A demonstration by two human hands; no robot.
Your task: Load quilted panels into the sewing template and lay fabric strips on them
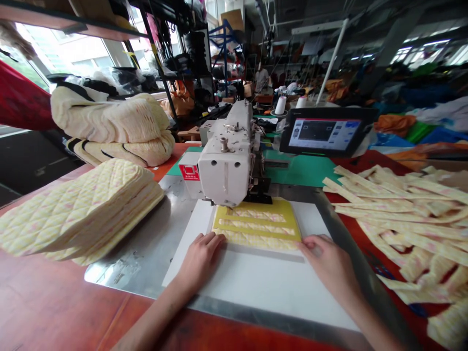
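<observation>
A quilted fabric piece point(261, 240), pale yellow with a faint pink pattern, lies on a white board point(248, 287) in front of the sewing machine head point(224, 170). Over it sits a mustard-yellow template point(258, 233) with long slots, and the quilting shows through them. My left hand point(204, 251) has its fingers bent together at the near left corner of the fabric. At the near right corner, my right hand point(327, 256) pinches the fabric edge between thumb and fingers. The far edge of the template goes under the machine head, where the needle area is hidden.
A stack of quilted pieces point(84, 204) lies on the left, with a folded padded bundle point(113, 124) behind it. Loose fabric strips point(405, 209) cover the right side. A control screen point(325, 132) and thread cones point(280, 106) stand behind. The red table point(66, 302) surrounds the metal plate.
</observation>
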